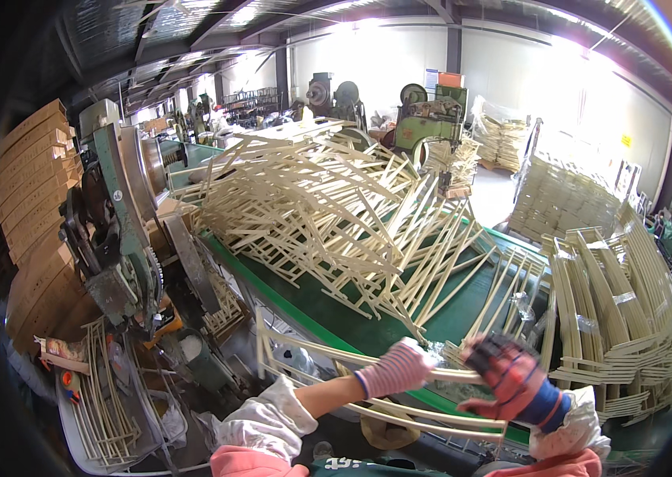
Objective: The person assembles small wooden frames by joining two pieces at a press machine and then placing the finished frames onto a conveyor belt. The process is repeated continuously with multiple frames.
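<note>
A cream-coloured frame of long parallel bars [328,350] stretches across in front of me, its left end over the machine side. My left hand [401,368], in a pink-and-white striped glove, is closed around its upper bar. My right hand [512,380], in a red, black and blue glove, is curled over the same bar near its right end. A lower bar [423,413] passes beneath both hands. Beyond them, a large tangled heap of cream bars [312,207] lies on a green belt table [328,314].
Stacked cream frames [618,310], some taped, stand at the right. A press machine [125,230] rises at the left beside cardboard boxes [38,183]. A grey tub [85,433] with bars is at lower left. A green machine [423,127] stands behind the heap.
</note>
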Available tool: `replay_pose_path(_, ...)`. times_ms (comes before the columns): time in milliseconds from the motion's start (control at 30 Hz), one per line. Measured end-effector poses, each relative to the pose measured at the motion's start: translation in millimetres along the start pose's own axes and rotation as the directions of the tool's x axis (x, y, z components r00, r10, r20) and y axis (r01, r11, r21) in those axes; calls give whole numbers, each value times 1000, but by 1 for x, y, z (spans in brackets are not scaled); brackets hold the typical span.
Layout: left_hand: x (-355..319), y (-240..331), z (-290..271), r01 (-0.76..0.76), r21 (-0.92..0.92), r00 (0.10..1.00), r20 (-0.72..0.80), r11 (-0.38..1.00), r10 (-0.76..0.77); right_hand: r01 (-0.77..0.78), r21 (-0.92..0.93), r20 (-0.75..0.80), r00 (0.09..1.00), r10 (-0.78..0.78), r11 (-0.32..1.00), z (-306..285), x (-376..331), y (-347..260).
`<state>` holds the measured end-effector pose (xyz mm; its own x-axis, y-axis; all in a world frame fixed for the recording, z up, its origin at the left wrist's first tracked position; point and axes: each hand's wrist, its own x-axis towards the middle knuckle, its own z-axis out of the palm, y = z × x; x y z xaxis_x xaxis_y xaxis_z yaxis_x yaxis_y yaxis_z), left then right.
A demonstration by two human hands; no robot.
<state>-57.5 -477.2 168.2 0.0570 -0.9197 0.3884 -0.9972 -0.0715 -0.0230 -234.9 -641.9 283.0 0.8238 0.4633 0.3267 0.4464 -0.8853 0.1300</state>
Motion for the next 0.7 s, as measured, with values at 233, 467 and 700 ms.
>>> replay_pose_path(233,63,-14,-20,-339,387,941,162,858,299,-302,-12,-132,945,298,953,95,-40,11)
replay_pose_path(467,73,-59,-127,-294,409,870,-260,864,419,-242,173,-593,748,297,955,153,96,59)
replay_pose_path(700,-38,-126,-156,-324,297,735,-519,898,436,-198,563,-467,725,507,802,132,393,173)
